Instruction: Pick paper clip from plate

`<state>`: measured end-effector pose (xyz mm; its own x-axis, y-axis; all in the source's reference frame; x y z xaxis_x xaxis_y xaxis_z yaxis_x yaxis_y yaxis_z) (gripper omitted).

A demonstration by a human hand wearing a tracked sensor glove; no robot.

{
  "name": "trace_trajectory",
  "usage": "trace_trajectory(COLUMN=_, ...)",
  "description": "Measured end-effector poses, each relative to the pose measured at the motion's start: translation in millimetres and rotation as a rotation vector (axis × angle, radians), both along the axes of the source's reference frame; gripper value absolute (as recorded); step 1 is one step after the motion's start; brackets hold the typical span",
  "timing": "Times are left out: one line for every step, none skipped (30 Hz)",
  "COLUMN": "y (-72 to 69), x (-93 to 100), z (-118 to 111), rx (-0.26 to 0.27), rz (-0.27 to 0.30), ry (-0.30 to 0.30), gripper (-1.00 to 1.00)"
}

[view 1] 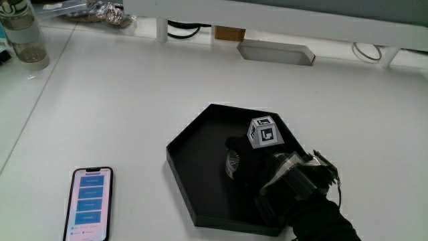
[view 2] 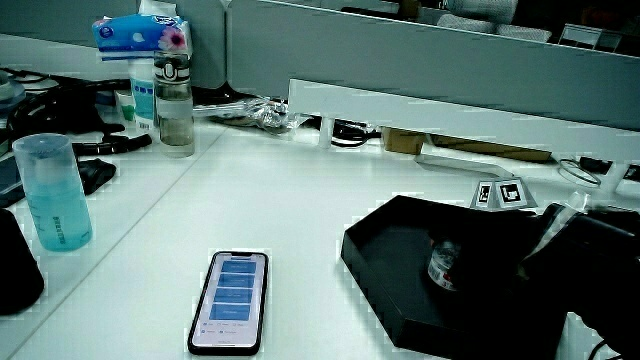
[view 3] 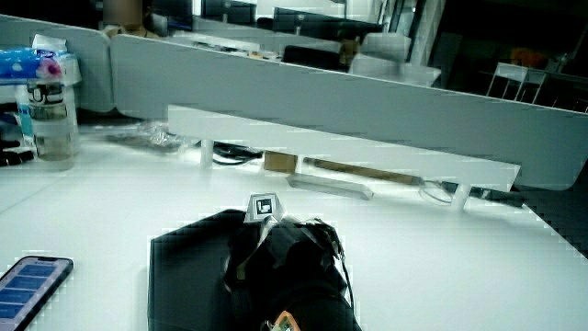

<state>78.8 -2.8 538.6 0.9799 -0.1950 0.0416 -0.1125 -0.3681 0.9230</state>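
A black six-sided plate [view 1: 180,144] lies on the white table, also seen in both side views [view 2: 370,250] [view 3: 175,253]. A small silvery paper clip [view 1: 233,163] stands inside it near its middle, and shows in a side view [view 2: 443,264]. The gloved hand [view 1: 251,164] reaches into the plate from the person's edge, with the patterned cube [view 1: 265,131] on its back. Its curled fingers close around the clip. In a side view the hand [view 3: 285,257] hides the clip.
A phone [view 1: 90,203] with a lit blue screen lies beside the plate, near the person. A clear bottle [view 1: 23,37] stands near the partition, and a blue tumbler [view 2: 55,190] stands at the table's edge. A cable slot [view 1: 275,52] lies by the partition.
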Motion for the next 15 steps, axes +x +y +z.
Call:
trace_trajectory(y=-0.2, x=0.8, z=1.8, rx=-0.004, rz=0.005, ry=0.001, gripper=1.0)
trace_trajectory(y=-1.0, x=0.7, z=-2.4, rx=0.018, rz=0.013, ry=-0.013, gripper=1.0)
trace_trajectory(y=-0.9, x=0.7, z=-1.5, rx=0.004, rz=0.017, ry=-0.018, gripper=1.0)
trace_trajectory(y=-0.9, x=0.2, z=-1.5, rx=0.024, rz=0.012, ry=-0.009, gripper=1.0)
trace_trajectory(y=-0.8, x=-0.4, z=-1.7, rx=0.023, rz=0.014, ry=-0.021, gripper=1.0)
trace_trajectory(y=-0.8, x=-0.6, z=-2.3, rx=0.02, rz=0.013, ry=-0.025, gripper=1.0)
trace_trajectory(y=-0.7, x=-0.2, z=-1.0, rx=0.019, rz=0.014, ry=-0.021, gripper=1.0)
trace_trajectory(y=-0.4, x=-0.4, z=-0.7, rx=-0.003, rz=0.01, ry=-0.028, gripper=1.0)
trace_trajectory(y=-0.5, x=0.1, z=0.3, rx=0.008, rz=0.009, ry=-0.012, gripper=1.0)
trace_trajectory(y=-0.5, x=-0.1, z=-0.2, rx=0.01, rz=0.012, ry=-0.021, gripper=1.0)
trace_trajectory(y=-0.4, x=-0.2, z=-0.5, rx=0.009, rz=0.011, ry=-0.022, gripper=1.0)
trace_trajectory(y=-0.5, x=0.0, z=-0.4, rx=0.015, rz=0.013, ry=-0.011, gripper=1.0)
trace_trajectory(y=-0.4, x=0.1, z=0.9, rx=0.002, rz=0.014, ry=-0.017, gripper=1.0)
trace_trajectory(y=-0.4, x=0.4, z=2.1, rx=-0.002, rz=0.01, ry=-0.014, gripper=1.0)
trace_trajectory(y=-0.4, x=0.7, z=1.8, rx=-0.012, rz=0.011, ry=0.002, gripper=1.0)
